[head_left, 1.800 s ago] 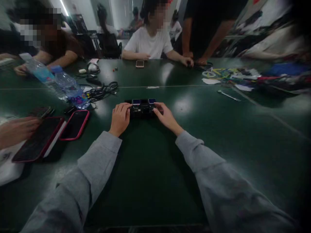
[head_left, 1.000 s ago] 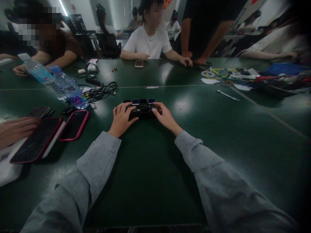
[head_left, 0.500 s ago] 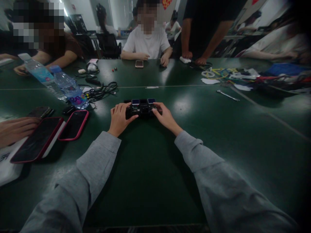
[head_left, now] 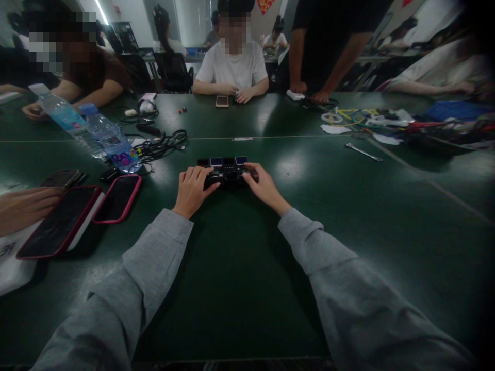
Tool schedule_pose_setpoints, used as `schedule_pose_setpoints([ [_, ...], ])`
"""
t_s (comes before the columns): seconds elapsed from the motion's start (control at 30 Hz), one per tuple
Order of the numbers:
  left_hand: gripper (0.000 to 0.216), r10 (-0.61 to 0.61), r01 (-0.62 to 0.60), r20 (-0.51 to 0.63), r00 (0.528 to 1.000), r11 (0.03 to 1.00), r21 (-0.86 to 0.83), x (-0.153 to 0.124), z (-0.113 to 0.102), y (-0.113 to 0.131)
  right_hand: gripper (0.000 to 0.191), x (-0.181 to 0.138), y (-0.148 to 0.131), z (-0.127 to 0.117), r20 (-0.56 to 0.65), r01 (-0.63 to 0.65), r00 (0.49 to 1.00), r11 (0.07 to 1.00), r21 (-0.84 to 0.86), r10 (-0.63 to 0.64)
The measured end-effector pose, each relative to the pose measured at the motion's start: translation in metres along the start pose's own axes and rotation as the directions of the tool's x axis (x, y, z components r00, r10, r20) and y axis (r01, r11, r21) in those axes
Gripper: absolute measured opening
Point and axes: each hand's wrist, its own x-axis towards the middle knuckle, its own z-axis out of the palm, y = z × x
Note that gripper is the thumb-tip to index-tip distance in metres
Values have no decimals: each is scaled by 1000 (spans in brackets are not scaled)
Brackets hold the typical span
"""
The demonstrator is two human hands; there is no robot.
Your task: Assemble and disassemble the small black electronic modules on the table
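Observation:
A black electronic device [head_left: 231, 175] lies on the green table in front of me, with several small square panels in a row along its far edge. Two of those panels look paler and bluish; the others are dark. My left hand [head_left: 192, 189] is closed around the device's left end, thumb on the near side and fingers over the top. At the right end, my right hand [head_left: 263, 184] grips it with thumb and fingers. The device's underside and its ends are partly hidden by my fingers.
To the left are a pink-cased phone [head_left: 118, 199], a larger phone [head_left: 62, 221], another person's hand [head_left: 31, 208], two water bottles [head_left: 112, 139] and black cables [head_left: 166, 144]. A wrench [head_left: 363, 152] lies right, before a heap of wires [head_left: 386, 121]. People sit opposite.
My left hand has shifted slightly right, and a dark panel at the device's left end shows more. Across the table, a person's hand has moved in towards their other hand.

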Motion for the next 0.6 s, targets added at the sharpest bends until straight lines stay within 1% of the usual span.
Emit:
schedule_pose_setpoints([
  [0.3, 47, 16, -18, 39, 999, 999, 37, 0, -1, 2, 35, 1, 2, 1, -16, 30, 999, 1000, -7, -30],
  [0.6, 46, 45, -50, 78, 996, 997, 66, 0, -2, 3, 34, 1, 0, 1, -10, 16, 1000, 1000, -7, -16],
])
